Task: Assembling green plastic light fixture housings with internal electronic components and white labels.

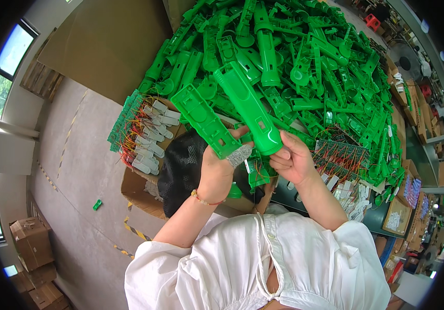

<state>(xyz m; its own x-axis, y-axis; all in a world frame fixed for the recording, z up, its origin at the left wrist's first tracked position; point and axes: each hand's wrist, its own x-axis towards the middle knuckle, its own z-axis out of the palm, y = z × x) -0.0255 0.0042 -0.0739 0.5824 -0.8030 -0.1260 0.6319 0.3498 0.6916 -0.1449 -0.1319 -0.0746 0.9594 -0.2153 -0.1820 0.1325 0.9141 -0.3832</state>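
My left hand (219, 166) is closed on a flat green plastic housing part (201, 114), whose ribbed side with rectangular openings faces up. A grey wrap (239, 154) covers one finger of that hand. In my right hand (295, 159) is a long green plastic shell (247, 106), gripped at its wide rounded near end. The shell has a small square opening and tilts up to the left. The two parts are held side by side, slightly apart. Beyond my hands rises a large heap of similar green plastic parts (315, 62).
Green circuit boards with red wires and white pieces lie in a bundle (144, 134) at the left and another bundle (341, 160) at the right. Below the left bundle are a cardboard box (141, 194) and black mesh cloth (180, 168). A small green piece (98, 204) lies on the floor.
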